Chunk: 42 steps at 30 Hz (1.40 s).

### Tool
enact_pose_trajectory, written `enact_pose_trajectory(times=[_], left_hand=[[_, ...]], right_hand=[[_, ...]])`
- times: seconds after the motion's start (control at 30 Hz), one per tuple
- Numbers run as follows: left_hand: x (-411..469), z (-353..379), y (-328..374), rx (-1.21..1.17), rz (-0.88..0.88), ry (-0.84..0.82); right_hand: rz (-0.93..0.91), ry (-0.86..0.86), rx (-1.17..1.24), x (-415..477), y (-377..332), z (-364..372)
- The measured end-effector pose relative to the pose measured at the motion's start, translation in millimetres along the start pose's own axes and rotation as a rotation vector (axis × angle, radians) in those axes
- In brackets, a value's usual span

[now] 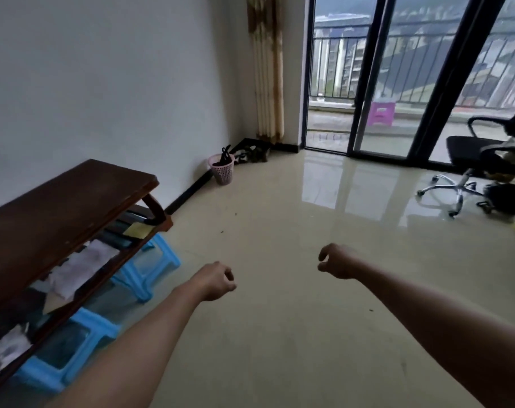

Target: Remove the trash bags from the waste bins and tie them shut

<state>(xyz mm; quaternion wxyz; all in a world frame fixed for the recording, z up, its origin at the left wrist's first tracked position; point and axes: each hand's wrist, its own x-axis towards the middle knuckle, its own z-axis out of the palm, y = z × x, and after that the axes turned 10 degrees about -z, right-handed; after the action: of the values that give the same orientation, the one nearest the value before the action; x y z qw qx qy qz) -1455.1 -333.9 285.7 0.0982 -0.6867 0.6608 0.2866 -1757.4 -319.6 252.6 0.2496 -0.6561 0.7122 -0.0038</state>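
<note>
A small pink waste bin [221,171] with a perforated wall stands on the floor by the white wall, far ahead of me. A black trash bag [224,158] sits inside it, its handles sticking up above the rim. My left hand [216,280] is stretched forward over the bare floor with its fingers loosely curled, and it holds nothing. My right hand [337,262] is out to the right at about the same height, fingers also loosely curled and empty. Both hands are well short of the bin.
A dark wooden shelf table [59,210] with items on its lower shelf stands at the left, with blue plastic stools [145,267] under it. A black office chair [480,160] is at the right. Sliding glass doors [397,83] and a curtain [266,69] are ahead. Shoes [254,154] lie in the corner.
</note>
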Motion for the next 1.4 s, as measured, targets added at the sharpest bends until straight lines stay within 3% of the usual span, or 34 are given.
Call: enact_pose_trajectory(times=[0.23, 0.4, 0.53, 0.73, 0.9, 1.07, 1.23, 1.4], left_hand=[[175, -72, 34, -0.017, -0.086, -0.031], [307, -128, 79, 0.003, -0.044, -0.077], [409, -198, 137, -0.007, 0.021, -0.004], [538, -254, 215, 0.033, 0.075, -0.077], [669, -290, 257, 0.042, 0.010, -0.099], [787, -350, 293, -0.096, -0.091, -0.062], [867, -398, 293, -0.224, -0.169, -0.038], [959, -433, 252, -0.302, -0.303, -0.066]], right_hand=[[-0.122, -0.018, 0.008, 186, -6, -50], [-0.031, -0.120, -0.028, 305, 15, -88], [0.009, 0.019, 0.014, 401, 35, -163], [0.079, 0.000, 0.057, 537, 72, -225], [0.069, -0.079, 0.082, 683, 100, -249], [0.015, -0.123, 0.040, 835, 113, -310], [-0.107, -0.167, -0.055, 967, 83, -371], [-0.265, -0.252, -0.079, 1099, 18, -376]])
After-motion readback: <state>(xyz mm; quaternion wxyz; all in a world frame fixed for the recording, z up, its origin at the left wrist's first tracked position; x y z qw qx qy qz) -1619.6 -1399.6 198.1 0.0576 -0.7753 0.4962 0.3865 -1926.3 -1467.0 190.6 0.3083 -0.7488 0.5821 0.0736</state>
